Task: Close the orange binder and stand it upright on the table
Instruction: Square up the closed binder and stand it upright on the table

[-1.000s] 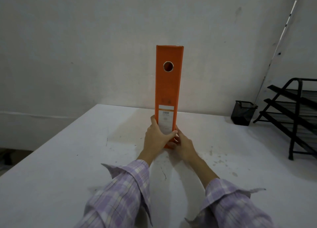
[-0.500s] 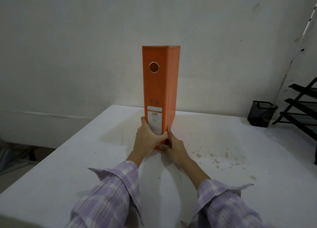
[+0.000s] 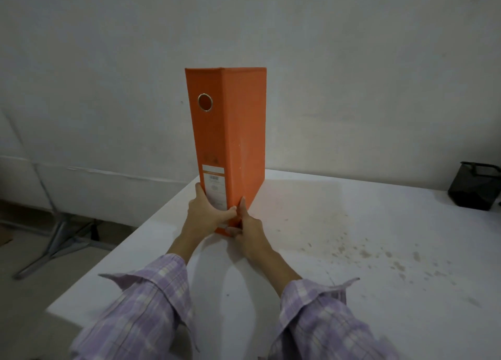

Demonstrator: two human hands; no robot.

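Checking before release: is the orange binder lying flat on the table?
No, the orange binder stands upright on the table, closed, with the left hand and right hand at its base.

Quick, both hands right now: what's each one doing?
Left hand: closed around the lower spine of the upright orange cardboard binder.
Right hand: gripping the same binder's bottom right edge.

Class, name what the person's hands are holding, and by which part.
Both hands, left hand and right hand, hold the orange binder at the bottom of its spine.
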